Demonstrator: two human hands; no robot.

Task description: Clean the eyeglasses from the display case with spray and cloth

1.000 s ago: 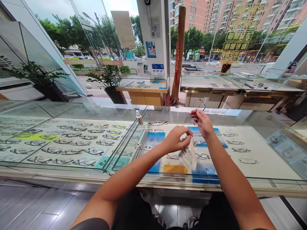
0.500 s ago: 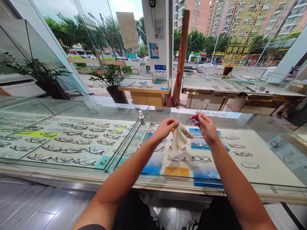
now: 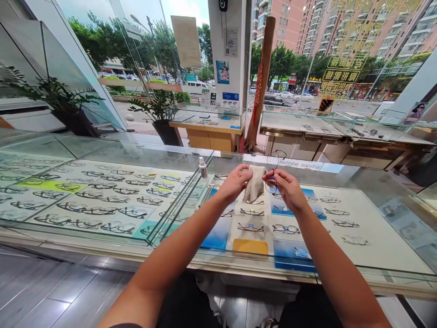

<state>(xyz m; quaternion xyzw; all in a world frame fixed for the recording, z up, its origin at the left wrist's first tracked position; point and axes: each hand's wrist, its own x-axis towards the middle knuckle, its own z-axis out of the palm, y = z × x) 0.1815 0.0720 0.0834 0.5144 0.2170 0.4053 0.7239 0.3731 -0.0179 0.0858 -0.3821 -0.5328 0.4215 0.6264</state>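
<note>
A beige cleaning cloth (image 3: 254, 184) hangs from my left hand (image 3: 236, 183), whose fingers are closed on its upper edge. My right hand (image 3: 287, 187) pinches a pair of thin-rimmed eyeglasses (image 3: 273, 160), turned so one round lens stands above the fingers and the other below. The eyeglasses are close beside the cloth; whether they touch I cannot tell. Both hands are above the glass top of a display case (image 3: 218, 257). A small white spray bottle (image 3: 203, 168) stands upright on the glass, left of my left hand.
Rows of eyeglasses (image 3: 286, 229) lie inside the case under the glass, some on blue cards, near a yellow card (image 3: 250, 248). Another glass counter (image 3: 300, 120) stands beyond, by a wooden post (image 3: 262, 77). Potted plants (image 3: 160, 114) stand to the left by the windows.
My right hand has moved left with the eyeglasses, closer to the cloth. The cloth has been drawn up and hangs more bunched from my left hand. The view has shifted slightly.
</note>
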